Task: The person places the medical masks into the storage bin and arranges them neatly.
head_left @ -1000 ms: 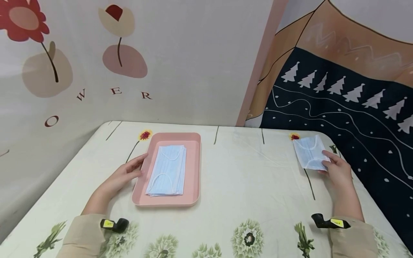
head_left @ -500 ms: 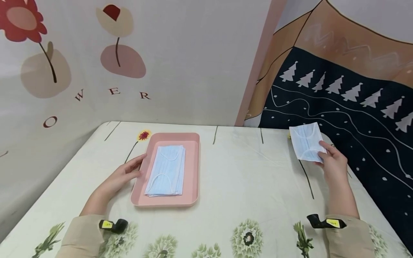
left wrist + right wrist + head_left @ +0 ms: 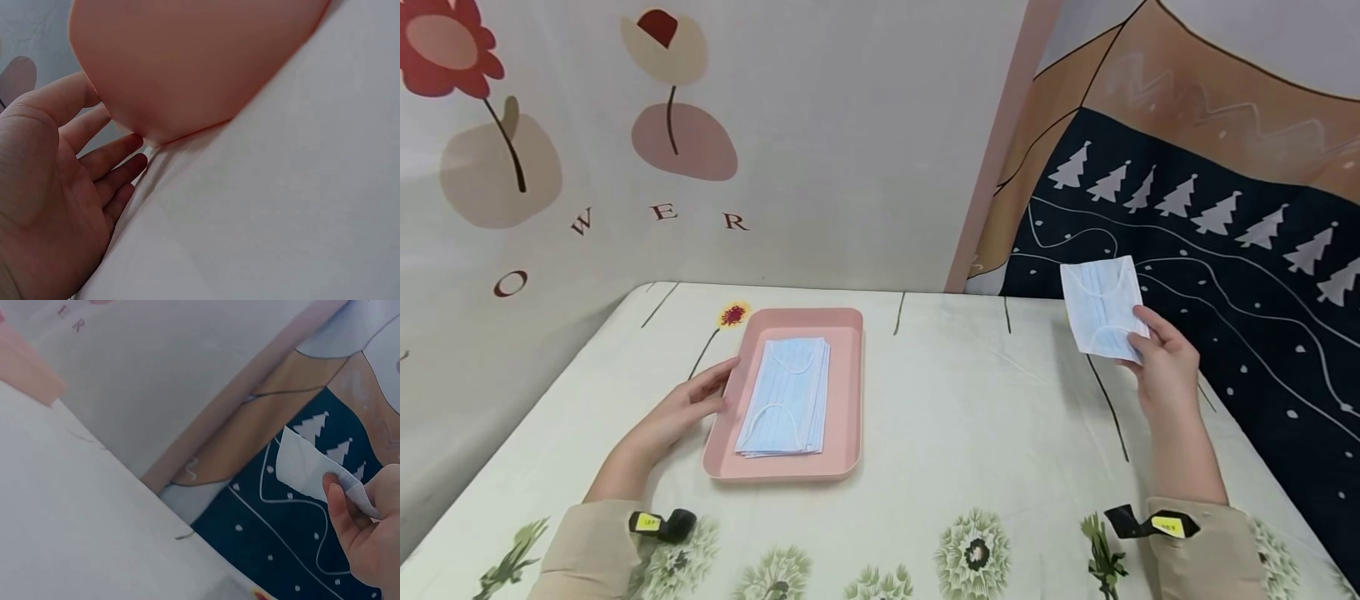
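Note:
A pink rectangular tray (image 3: 847,400) lies on the table left of centre, holding a stack of light blue face masks (image 3: 784,398) with white ear loops. At its left side, my left hand (image 3: 672,419) touches the wall with extended, slightly bent fingers. The left wrist view shows those fingertips (image 3: 134,142) against the tray's outer edge. On the right, my right hand (image 3: 1167,371) pinches a single face mask (image 3: 1096,302) by its right edge, thumb on one side. This mask is held up above the far right part of the table, apart from the tray.
A white tablecloth (image 3: 955,400) with printed flowers covers the table, whose far edge meets a wall hanging (image 3: 865,150) with flower prints. At the right hangs a dark blue cloth (image 3: 1210,275) with printed white trees.
My right hand has risen and shifted a little left with the face mask, off the tabletop's far right. My left hand and the tray have stayed in place.

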The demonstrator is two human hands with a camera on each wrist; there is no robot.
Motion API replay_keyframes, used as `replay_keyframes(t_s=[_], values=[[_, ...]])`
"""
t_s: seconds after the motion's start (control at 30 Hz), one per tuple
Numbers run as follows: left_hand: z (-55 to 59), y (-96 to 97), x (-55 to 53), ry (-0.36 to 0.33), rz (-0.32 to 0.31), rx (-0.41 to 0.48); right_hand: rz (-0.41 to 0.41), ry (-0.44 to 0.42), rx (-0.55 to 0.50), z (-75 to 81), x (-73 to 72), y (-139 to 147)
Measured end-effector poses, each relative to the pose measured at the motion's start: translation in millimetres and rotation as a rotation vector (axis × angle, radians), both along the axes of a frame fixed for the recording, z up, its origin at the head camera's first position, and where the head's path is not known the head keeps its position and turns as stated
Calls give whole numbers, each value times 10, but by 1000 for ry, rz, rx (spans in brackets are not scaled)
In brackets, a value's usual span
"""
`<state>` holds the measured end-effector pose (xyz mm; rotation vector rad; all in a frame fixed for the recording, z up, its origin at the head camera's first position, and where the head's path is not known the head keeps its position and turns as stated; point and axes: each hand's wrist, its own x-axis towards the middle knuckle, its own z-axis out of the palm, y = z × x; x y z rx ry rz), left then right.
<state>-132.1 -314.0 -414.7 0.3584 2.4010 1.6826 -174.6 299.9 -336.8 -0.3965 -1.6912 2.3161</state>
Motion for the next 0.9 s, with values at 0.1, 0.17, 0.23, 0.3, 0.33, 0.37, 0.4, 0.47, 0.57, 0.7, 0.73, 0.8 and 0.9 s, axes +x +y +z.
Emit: replay_keyframes(t_s=[0.1, 0.17, 0.23, 0.3, 0.33, 0.37, 0.4, 0.47, 0.57, 0.7, 0.73, 0.8, 0.9], values=[[-8, -7, -4, -6, 3, -3, 14, 30, -17, 47, 10, -88], [-11, -10, -6, -12, 8, -6, 20, 46, -22, 74, 16, -150], [-12, -14, -7, -19, 13, -11, 21, 51, -11, 94, 19, -213], [-4, -13, -6, -20, 16, -14, 13, 44, -7, 115, 20, -275], [-3, -12, -6, -18, 16, -14, 8, 43, -3, 124, 22, -307], [0, -12, -6, -18, 14, -13, 6, 41, 1, 131, 23, -338], [4, -10, -5, -15, 11, -13, 7, 40, 4, 138, 26, -368], [10, -7, -4, -11, 6, -8, 16, 41, 4, 152, 39, -425], [16, -2, -1, -11, 2, -1, 41, 46, 22, 163, 64, -508], [17, -2, -2, -13, -1, 10, 72, 43, 72, 168, 96, -627], [16, -1, -2, -13, -1, 11, 77, 41, 93, 167, 103, -658], [15, 1, -4, -14, -2, 12, 93, 41, 125, 163, 116, -720], [16, 2, -8, -16, 0, 11, 120, 36, 177, 145, 134, -812]])
